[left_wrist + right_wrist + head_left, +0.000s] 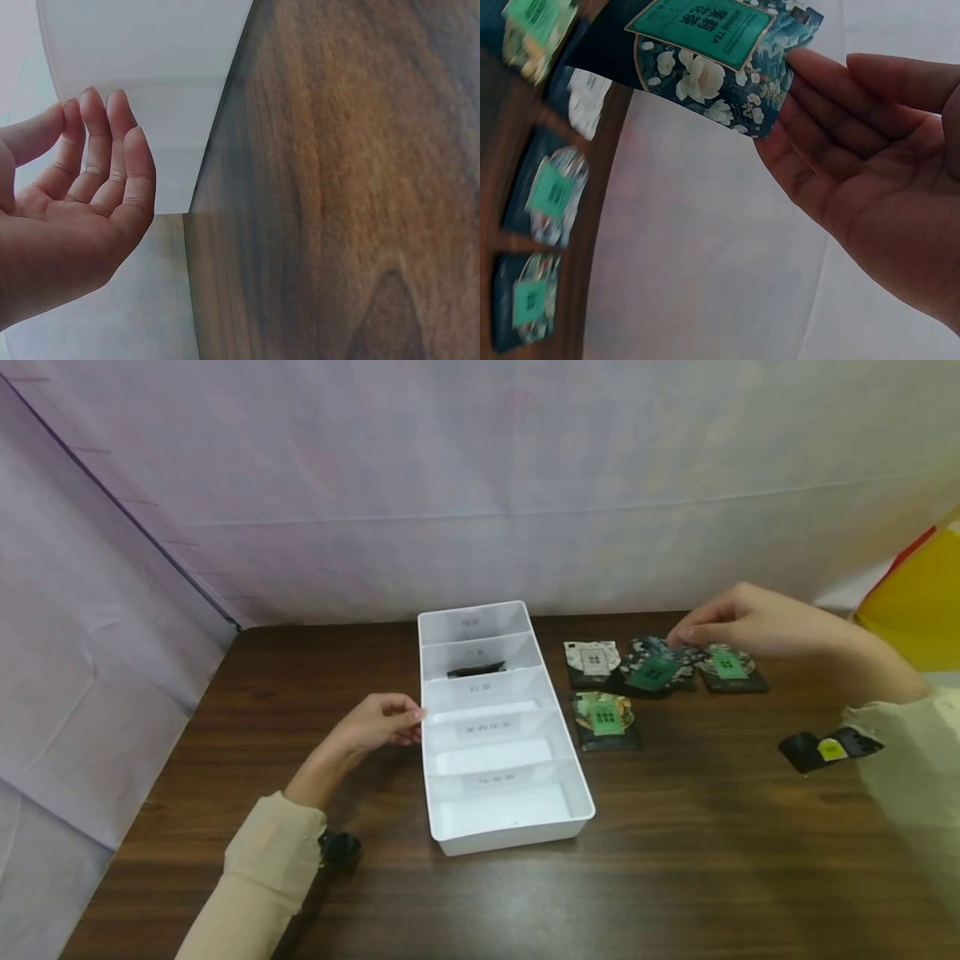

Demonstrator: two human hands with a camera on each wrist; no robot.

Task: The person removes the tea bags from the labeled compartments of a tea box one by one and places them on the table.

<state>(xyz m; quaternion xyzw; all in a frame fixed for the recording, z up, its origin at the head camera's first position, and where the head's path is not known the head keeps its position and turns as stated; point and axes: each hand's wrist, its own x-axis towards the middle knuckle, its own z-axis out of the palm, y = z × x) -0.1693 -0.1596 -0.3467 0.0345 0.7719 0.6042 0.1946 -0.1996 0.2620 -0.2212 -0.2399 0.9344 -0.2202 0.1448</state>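
A brown wood-grain table (525, 902) spreads under the white five-compartment tray (510, 838) and out past its near end. Left of the tray's near half lies a beige sleeve (262, 852), a black wrist device (340, 850) beside its cuff. The left hand (378, 722) is at the tray's left side, thumb and index finger together, pinching the rim.

Just right of the tray's middle lies a tea sachet with a green label and yellowish print (606, 718). Beyond it, to the tray's right, the right hand (738, 618) pinches the edge of a blue-green jasmine tea sachet (705, 56), held raised; its label and white flowers show in the right wrist view. On the table near it lie a white-topped sachet (592, 660), nearer the tray, and a green-labelled sachet (732, 668), farther right; another sachet (555, 187) lies between them, partly covered in the head view.

A dark packet (477, 669) rests in the tray's second compartment from the far end. Behind the tray hangs a whitish cloth (487, 485).
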